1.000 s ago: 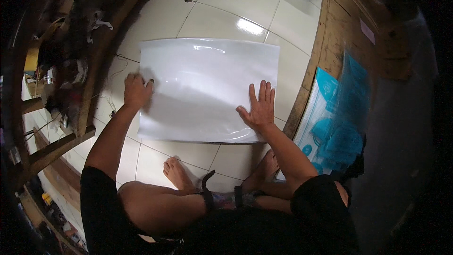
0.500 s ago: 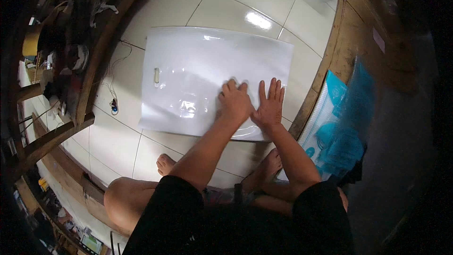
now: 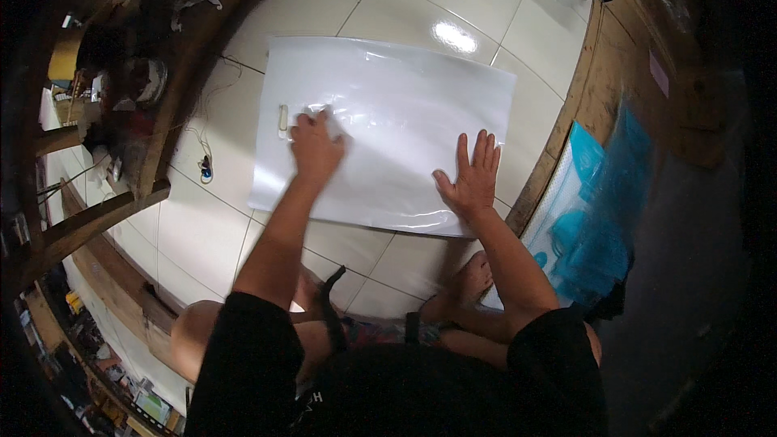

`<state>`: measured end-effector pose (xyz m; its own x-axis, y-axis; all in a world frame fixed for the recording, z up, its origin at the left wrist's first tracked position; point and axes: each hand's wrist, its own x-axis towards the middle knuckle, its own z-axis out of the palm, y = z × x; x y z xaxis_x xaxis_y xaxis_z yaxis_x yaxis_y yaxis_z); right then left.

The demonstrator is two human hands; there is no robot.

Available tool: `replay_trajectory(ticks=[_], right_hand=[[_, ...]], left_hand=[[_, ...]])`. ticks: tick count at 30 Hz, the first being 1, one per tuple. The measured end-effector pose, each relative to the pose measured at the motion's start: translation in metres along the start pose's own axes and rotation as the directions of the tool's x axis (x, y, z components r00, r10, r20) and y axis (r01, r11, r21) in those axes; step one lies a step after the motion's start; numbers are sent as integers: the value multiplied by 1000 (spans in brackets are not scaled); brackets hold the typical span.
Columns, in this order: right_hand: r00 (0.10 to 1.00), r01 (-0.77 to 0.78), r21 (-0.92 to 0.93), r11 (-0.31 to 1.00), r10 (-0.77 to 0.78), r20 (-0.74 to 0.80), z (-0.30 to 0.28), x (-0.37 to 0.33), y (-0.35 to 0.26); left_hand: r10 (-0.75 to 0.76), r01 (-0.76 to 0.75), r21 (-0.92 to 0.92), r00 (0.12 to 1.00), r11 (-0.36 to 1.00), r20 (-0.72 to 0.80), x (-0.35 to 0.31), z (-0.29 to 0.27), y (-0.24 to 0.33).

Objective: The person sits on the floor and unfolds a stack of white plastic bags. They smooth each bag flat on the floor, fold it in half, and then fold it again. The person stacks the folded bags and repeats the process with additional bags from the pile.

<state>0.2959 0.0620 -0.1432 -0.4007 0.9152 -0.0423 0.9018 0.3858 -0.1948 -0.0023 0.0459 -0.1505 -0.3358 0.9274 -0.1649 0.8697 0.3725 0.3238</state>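
A glossy white plastic bag [image 3: 388, 146] with an oval handle slot near its left edge lies flat on the floor before me. Toward its left side, close to the slot, my left hand [image 3: 318, 150] rests on the surface with fingers apart and slightly bent; its edges are smeared by motion. Near the bag's right edge my right hand [image 3: 476, 180] lies flat, palm down, thumb spread away from the fingers. Neither hand grips anything. Small creases and bright reflections show around the left fingers.
Pale floor tiles [image 3: 388, 0] surround the bag. On the right, blue-and-white plastic packaging [image 3: 579, 231] lies beside a wooden board [image 3: 558, 142]. A wooden frame [image 3: 154, 154] with clutter stands at left; a thin cord with a small blue-tipped item [image 3: 205, 168] lies near it.
My left hand has slid left across the bag, from beside the right hand to near the handle slot. My right hand stays flat near the right edge. The view has shifted slightly.
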Motion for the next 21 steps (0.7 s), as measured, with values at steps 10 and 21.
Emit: replay_trajectory(ticks=[10, 21], right_hand=[[1000, 4, -5, 1000, -4, -10, 2, -3, -1], [1000, 16, -1, 1000, -16, -10, 4, -4, 0]], left_hand=[[130, -102, -110, 947, 989, 295, -84, 26, 108], [-162, 180, -60, 960, 982, 227, -65, -17, -8]])
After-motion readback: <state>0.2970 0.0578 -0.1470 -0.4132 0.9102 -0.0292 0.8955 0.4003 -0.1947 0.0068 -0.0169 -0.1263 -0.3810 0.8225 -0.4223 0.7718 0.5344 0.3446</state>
